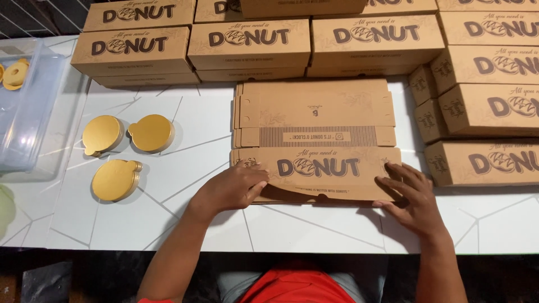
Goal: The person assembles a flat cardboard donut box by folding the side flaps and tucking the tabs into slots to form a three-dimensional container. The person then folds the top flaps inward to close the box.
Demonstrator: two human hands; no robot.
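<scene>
My left hand (236, 188) rests on the near-left end of a flat, unfolded brown cardboard box (314, 140), fingers curled over the front panel's edge and pressing on it, nothing enclosed in the palm. My right hand (412, 199) lies on the near-right end of the same panel, fingers (400, 178) spread and flat against the card, gripping nothing. The box lies in the middle of the white surface (314, 227), directly before me, its front flap slightly raised off the surface between my hands. Assembled brown boxes (250, 42) are stacked along the far edge and further ones (485, 109) stand at the right, close to the flat box. Three round gold cake boards (126, 154) lie well apart to the left, near a clear plastic tub (28, 112).
</scene>
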